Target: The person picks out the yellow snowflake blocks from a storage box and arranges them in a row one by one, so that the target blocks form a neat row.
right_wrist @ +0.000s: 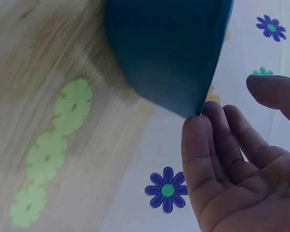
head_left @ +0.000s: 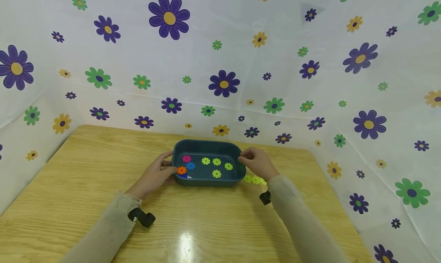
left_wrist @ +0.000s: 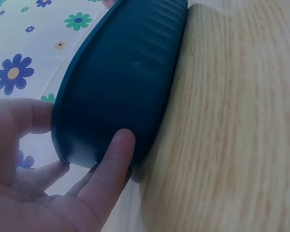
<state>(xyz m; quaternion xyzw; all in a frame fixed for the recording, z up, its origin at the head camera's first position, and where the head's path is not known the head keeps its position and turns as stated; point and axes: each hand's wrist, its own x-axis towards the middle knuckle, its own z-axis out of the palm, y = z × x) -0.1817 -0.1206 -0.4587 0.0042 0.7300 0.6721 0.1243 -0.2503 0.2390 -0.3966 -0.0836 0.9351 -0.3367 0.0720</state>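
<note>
Left hand (head_left: 153, 178) has the dark tub (head_left: 211, 182) by its left end, right hand (head_left: 257, 163) just has fingertips on the other end, thumb apart. Tub's on the table (head_left: 206, 224), colorful discs (head_left: 216, 162) inside, plus some blue-and-white bit (head_left: 187, 176), hard to make out.

A dark teal bin (head_left: 210, 183) has a pink disc (head_left: 186, 158), a blue disc (head_left: 190, 166), an orange disc (head_left: 181, 170) and lime discs (head_left: 216, 173) inside it, a lime row (head_left: 255, 180) to its right, a yellowish wood-grained table (head_left: 206, 217) beneath it, and white cloth (head_left: 127, 2) with purple, green and yellow flowers (head_left: 169, 18) behind.
</note>
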